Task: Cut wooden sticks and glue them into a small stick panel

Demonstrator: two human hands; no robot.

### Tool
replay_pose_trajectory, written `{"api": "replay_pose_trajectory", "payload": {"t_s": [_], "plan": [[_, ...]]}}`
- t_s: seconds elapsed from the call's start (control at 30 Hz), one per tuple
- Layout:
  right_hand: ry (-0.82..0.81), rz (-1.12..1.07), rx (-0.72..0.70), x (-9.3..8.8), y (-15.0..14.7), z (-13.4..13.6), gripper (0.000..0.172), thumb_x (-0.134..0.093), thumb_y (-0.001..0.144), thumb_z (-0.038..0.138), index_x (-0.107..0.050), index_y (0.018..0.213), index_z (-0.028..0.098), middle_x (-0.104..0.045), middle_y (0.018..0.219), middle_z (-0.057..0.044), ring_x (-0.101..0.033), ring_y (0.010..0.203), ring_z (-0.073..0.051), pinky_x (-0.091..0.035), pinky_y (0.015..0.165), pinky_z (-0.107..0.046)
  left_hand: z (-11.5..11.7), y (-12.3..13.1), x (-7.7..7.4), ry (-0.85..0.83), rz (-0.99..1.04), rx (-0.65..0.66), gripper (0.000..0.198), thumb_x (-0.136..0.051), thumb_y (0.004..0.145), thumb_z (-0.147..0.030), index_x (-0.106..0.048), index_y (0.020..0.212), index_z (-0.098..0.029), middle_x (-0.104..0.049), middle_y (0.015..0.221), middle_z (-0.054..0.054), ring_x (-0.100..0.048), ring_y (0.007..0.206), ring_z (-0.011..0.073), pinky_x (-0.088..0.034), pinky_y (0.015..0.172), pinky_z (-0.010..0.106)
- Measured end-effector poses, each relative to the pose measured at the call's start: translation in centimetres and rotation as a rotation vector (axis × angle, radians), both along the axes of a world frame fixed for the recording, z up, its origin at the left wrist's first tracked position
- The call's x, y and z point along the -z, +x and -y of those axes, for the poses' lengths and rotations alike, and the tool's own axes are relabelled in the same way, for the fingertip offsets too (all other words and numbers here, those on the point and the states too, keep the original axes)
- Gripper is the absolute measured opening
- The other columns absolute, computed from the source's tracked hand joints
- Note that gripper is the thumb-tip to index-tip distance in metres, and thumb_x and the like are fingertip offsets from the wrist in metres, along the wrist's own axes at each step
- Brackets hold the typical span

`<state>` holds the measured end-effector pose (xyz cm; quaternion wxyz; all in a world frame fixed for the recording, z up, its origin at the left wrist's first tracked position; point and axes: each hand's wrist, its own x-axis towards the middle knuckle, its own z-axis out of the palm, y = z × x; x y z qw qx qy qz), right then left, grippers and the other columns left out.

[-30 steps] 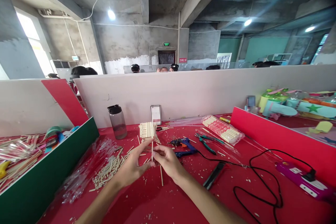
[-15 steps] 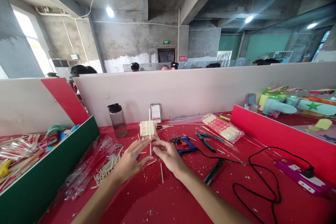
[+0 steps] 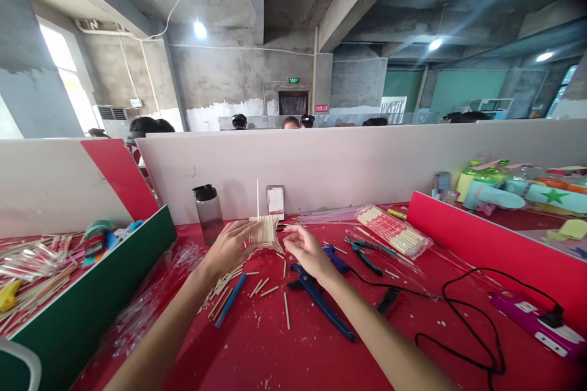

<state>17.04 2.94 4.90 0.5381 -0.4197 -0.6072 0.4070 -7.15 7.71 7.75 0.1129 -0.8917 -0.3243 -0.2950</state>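
My left hand (image 3: pixel 235 245) is at the near left side of a small structure of pale wooden sticks (image 3: pixel 266 233). A thin wooden stick (image 3: pixel 257 198) stands upright at its fingertips. The stick's lower end is hidden behind the fingers, which appear to pinch it. My right hand (image 3: pixel 306 250) hovers just right of the structure, fingers bent and apart, with nothing visible in them. Under the right wrist lies a blue-handled cutter (image 3: pixel 321 305). A blue pen (image 3: pixel 230 299) and several cut stick pieces (image 3: pixel 260 287) lie on the red table below the left hand.
A dark-lidded bottle (image 3: pixel 208 214) and an upright phone (image 3: pixel 276 201) stand at the back. Rightward are a blue glue gun (image 3: pixel 337 259), green-handled pliers (image 3: pixel 364 255), bagged sticks (image 3: pixel 394 231), a black cable and a purple power strip (image 3: pixel 534 324). A green divider (image 3: pixel 105 281) borders the left.
Both hands have moved forward over the table towards the stick structure. My right hand has drawn away from the upright stick. The blue-handled cutter and most of the pen have come into view.
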Motion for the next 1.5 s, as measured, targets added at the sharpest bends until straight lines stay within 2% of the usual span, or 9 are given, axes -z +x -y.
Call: {"api": "replay_pose_trajectory", "payload": {"t_s": [0.07, 0.17, 0.23, 0.33, 0.57, 0.83, 1.0, 1.17, 1.5], "plan": [[0.074, 0.112, 0.041, -0.7, -0.4, -1.4, 0.036, -0.062, 0.082, 0.032, -0.056, 0.116, 0.023, -0.061, 0.1, -0.003, -0.062, 0.079, -0.016, -0.054, 0.073, -0.031, -0.2, 0.1, 0.5, 0.012, 0.009, 0.001, 0.053, -0.058, 0.094, -0.047, -0.051, 0.143, -0.027, -0.065, 0.134, 0.01, -0.059, 0.124, 0.0297, -0.045, 0.104, 0.047], [0.182, 0.227, 0.099, -1.8, -1.5, -3.5, 0.04, -0.061, 0.084, 0.03, -0.055, 0.123, 0.024, -0.059, 0.118, -0.007, -0.061, 0.102, -0.019, -0.049, 0.093, -0.037, -0.5, 0.0, 1.0, 0.03, 0.008, 0.011, 0.052, -0.058, 0.095, -0.043, -0.05, 0.144, -0.028, -0.063, 0.137, 0.01, -0.057, 0.126, 0.0291, -0.043, 0.106, 0.047], [0.227, 0.25, 0.106, -2.2, -2.4, -4.6, 0.041, -0.06, 0.085, 0.03, -0.056, 0.125, 0.024, -0.058, 0.126, -0.009, -0.057, 0.115, -0.022, -0.046, 0.1, -0.038, -0.6, 0.0, 1.2, 0.044, 0.002, 0.012, 0.051, -0.058, 0.095, -0.041, -0.05, 0.144, -0.028, -0.063, 0.137, 0.01, -0.054, 0.128, 0.0294, -0.041, 0.108, 0.048], [0.257, 0.262, 0.092, -2.5, -3.5, -5.9, 0.039, -0.06, 0.086, 0.029, -0.059, 0.125, 0.023, -0.061, 0.13, -0.009, -0.054, 0.123, -0.022, -0.043, 0.104, -0.038, -0.8, -0.1, 1.4, 0.064, -0.005, 0.001, 0.051, -0.059, 0.095, -0.042, -0.052, 0.143, -0.027, -0.063, 0.137, 0.01, -0.051, 0.131, 0.0305, -0.04, 0.109, 0.049], [0.344, 0.292, 0.023, -2.3, -3.3, -7.4, 0.023, -0.06, 0.086, 0.024, -0.07, 0.106, 0.019, -0.072, 0.111, -0.007, -0.064, 0.108, -0.021, -0.047, 0.098, -0.037, -1.3, -0.1, 1.8, 0.094, 0.017, -0.009, 0.05, -0.06, 0.093, -0.049, -0.056, 0.139, -0.032, -0.051, 0.15, 0.007, -0.05, 0.13, 0.0321, -0.042, 0.107, 0.05], [0.246, 0.312, -0.017, -2.7, -2.6, -7.8, 0.025, -0.056, 0.086, 0.018, -0.07, 0.107, 0.019, -0.072, 0.115, -0.007, -0.063, 0.111, -0.021, -0.048, 0.096, -0.036, -1.3, 0.6, 2.8, 0.056, 0.184, 0.019, 0.048, -0.065, 0.091, -0.044, -0.057, 0.136, -0.028, -0.063, 0.138, 0.006, -0.052, 0.129, 0.0296, -0.042, 0.11, 0.05], [0.219, 0.317, -0.027, -2.9, -2.7, -7.7, 0.025, -0.057, 0.086, 0.02, -0.071, 0.106, 0.018, -0.072, 0.114, -0.007, -0.064, 0.109, -0.022, -0.048, 0.096, -0.036, -1.0, 0.8, 3.5, 0.052, 0.281, 0.02, 0.034, -0.066, 0.09, -0.041, -0.064, 0.121, -0.025, -0.065, 0.133, 0.007, -0.054, 0.128, 0.028, -0.044, 0.109, 0.046], [0.226, 0.307, -0.06, -3.1, -2.6, -7.8, 0.026, -0.058, 0.085, 0.019, -0.071, 0.108, 0.018, -0.073, 0.113, -0.007, -0.065, 0.107, -0.021, -0.048, 0.096, -0.035, -1.0, 0.8, 3.8, 0.103, 0.269, 0.033, 0.037, -0.067, 0.09, -0.04, -0.062, 0.124, -0.024, -0.065, 0.133, 0.008, -0.054, 0.128, 0.0281, -0.044, 0.109, 0.045], [0.249, 0.26, -0.076, -3.2, -2.6, -7.8, 0.022, -0.059, 0.083, 0.02, -0.072, 0.101, 0.018, -0.074, 0.107, -0.006, -0.067, 0.103, -0.021, -0.049, 0.094, -0.035, -1.0, 0.9, 4.5, 0.179, 0.247, 0.062, 0.025, -0.064, 0.093, -0.031, -0.066, 0.117, -0.023, -0.067, 0.132, 0.007, -0.055, 0.126, 0.0269, -0.043, 0.108, 0.047]]}}
